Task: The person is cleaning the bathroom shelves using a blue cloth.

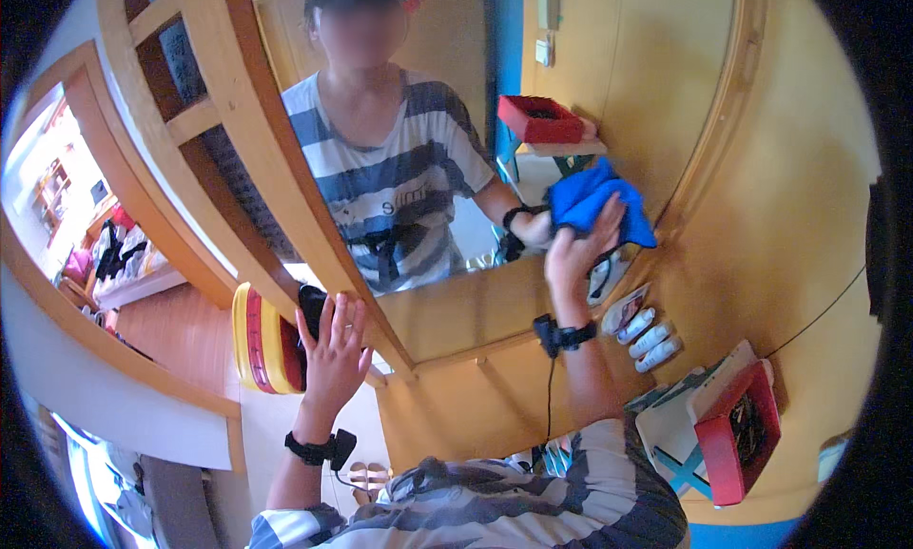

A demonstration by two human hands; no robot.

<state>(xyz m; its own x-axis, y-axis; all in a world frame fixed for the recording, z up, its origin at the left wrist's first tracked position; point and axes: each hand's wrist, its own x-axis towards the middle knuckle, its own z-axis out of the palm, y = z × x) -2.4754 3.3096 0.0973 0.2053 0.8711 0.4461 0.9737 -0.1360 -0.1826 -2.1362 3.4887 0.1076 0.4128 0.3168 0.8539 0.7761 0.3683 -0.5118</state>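
A mirror in a wooden frame (pixel 471 321) stands before me and reflects a person in a striped shirt. My right hand (pixel 578 253) presses a blue cloth (pixel 603 203) against the lower right of the glass, its fingers lying over the cloth. My left hand (pixel 334 339) rests with spread fingers on the wooden post (pixel 285 146) at the mirror's left side. Behind those fingers is a dark object (pixel 312 310), only partly visible. A black strap with a small device and a cable sits on each wrist.
A yellow and red bag or case (pixel 260 342) is beside the post. At right, several white bottles (pixel 649 346) stand below the mirror's corner, and a red box (pixel 738 435) rests on a small stool (pixel 670 428). Sandals (pixel 367 474) lie on the floor; a doorway (pixel 93 214) opens left.
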